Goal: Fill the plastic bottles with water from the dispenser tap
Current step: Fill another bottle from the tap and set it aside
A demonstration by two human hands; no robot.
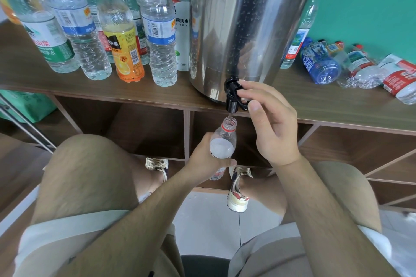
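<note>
Steel dispenser fills the upper centre. Mid-frame, the right grip pinches its black tap, and the left grip wraps the plastic bottle beneath the spout. Thin-walled and filling, it likely feels heavy and squashy, so hold the midsection gently.

The steel dispenser, beaded with droplets, stands on the shelf. Its black tap overhangs the shelf edge. The bottle, clear, uncapped and red-ringed, is upright under the tap, partly filled, gripped by the left hand. Capped bottles stand left of the dispenser. Crushed bottles lie right of it.
</note>
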